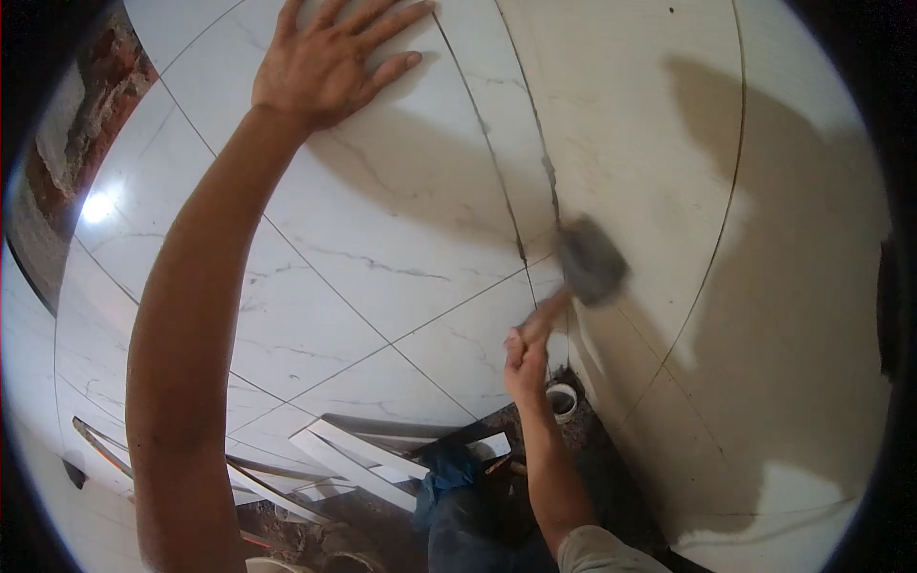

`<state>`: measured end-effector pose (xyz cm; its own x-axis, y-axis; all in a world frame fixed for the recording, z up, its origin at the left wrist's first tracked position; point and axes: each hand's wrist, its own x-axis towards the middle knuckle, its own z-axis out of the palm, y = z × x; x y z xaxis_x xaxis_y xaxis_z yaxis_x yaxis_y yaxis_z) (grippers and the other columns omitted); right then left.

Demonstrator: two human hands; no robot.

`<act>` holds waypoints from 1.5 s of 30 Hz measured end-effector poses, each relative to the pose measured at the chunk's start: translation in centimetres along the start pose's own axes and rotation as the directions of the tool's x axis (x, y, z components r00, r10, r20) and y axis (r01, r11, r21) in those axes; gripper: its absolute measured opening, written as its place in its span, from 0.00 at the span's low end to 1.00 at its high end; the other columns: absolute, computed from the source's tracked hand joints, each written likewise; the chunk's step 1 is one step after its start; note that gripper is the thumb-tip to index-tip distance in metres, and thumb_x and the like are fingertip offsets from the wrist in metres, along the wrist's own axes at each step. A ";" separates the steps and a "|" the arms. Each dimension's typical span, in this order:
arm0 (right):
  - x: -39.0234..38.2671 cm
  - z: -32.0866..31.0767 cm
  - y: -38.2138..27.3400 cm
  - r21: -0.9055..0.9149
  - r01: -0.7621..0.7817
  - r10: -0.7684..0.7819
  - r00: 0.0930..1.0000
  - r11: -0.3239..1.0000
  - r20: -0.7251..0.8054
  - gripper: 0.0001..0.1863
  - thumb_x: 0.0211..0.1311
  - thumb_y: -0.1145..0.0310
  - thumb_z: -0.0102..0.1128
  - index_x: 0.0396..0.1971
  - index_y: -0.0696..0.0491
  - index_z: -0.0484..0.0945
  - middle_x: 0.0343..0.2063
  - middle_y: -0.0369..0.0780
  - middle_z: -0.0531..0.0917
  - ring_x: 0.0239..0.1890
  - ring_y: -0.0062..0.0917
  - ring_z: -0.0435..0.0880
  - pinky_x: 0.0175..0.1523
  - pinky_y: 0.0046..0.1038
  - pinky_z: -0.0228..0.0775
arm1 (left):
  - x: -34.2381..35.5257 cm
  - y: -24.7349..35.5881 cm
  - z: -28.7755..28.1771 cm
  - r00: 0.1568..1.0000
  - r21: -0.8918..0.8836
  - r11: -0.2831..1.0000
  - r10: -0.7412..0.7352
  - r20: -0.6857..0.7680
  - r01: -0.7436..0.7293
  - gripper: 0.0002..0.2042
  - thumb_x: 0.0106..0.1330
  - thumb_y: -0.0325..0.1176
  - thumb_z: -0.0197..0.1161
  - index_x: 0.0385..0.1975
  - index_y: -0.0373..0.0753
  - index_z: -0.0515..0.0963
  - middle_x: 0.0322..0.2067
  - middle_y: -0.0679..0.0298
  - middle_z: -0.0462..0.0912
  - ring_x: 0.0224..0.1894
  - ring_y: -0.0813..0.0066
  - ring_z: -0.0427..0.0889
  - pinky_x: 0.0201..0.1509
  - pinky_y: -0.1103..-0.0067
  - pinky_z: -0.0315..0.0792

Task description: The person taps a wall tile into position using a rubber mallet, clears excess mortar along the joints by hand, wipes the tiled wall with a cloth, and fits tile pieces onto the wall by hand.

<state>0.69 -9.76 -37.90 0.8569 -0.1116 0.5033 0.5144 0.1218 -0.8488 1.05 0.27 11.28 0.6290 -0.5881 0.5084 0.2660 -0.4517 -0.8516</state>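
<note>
Mallet [592,260], right of centre in head view: right hand [527,361] grips handle [551,309], striking end blurred. Left hand [320,74] lies flat, fingers spread, on far tile [382,205]. Probable step: tapping tile flush; next move calls for light, controlled blows.

Tiles [325,248] look glossy and smooth; brickwork [122,72] at ten o'clock looks rough; the mallet head [592,261] looks matt, its handle [551,310] wooden.

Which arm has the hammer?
The right arm: the right grip holds a dark-headed mallet by its handle. The left grip is spread out over white tiles, holding no tool.
</note>
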 end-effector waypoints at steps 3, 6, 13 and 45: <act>-0.2 0.0 -1.3 0.483 -0.037 0.072 0.996 0.875 -0.054 0.12 0.74 0.71 0.53 0.50 0.61 0.66 0.29 0.42 0.75 0.29 0.28 0.77 0.35 0.31 0.72 | -0.2 -0.3 1.0 0.998 -0.002 1.000 0.020 -0.053 -0.020 0.30 0.76 0.63 0.33 0.76 0.64 0.52 0.78 0.78 0.46 0.80 0.72 0.41 0.82 0.57 0.29; 0.2 0.3 -3.5 0.078 -0.135 0.134 0.991 0.988 0.028 0.13 0.73 0.69 0.55 0.47 0.60 0.65 0.27 0.40 0.74 0.26 0.26 0.75 0.34 0.29 0.70 | -0.5 -0.7 1.1 0.997 0.012 1.000 0.030 -0.073 -0.029 0.30 0.76 0.63 0.32 0.76 0.64 0.51 0.78 0.78 0.46 0.80 0.72 0.41 0.82 0.57 0.28; 0.8 0.1 -3.0 0.069 0.001 -0.003 1.000 0.998 0.029 0.15 0.74 0.72 0.50 0.53 0.61 0.60 0.30 0.43 0.75 0.31 0.30 0.76 0.40 0.31 0.73 | 0.0 -0.3 -0.2 1.000 0.045 0.999 0.009 -0.001 -0.009 0.30 0.77 0.62 0.31 0.76 0.64 0.51 0.78 0.78 0.46 0.80 0.71 0.41 0.82 0.56 0.29; 5.1 0.1 -9.4 0.332 0.133 -0.101 0.988 0.934 -0.113 0.11 0.73 0.70 0.53 0.45 0.62 0.65 0.29 0.42 0.80 0.27 0.25 0.82 0.37 0.28 0.77 | -0.7 -0.6 0.3 0.997 -0.013 0.999 -0.043 -0.072 0.042 0.26 0.76 0.62 0.37 0.74 0.73 0.55 0.76 0.87 0.52 0.77 0.80 0.49 0.81 0.57 0.40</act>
<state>0.26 -11.43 -27.36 0.7914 -0.2342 0.5647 0.6056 0.4265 -0.6718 0.71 1.17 11.38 0.5631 -0.6146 0.5524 0.2825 -0.4850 -0.8276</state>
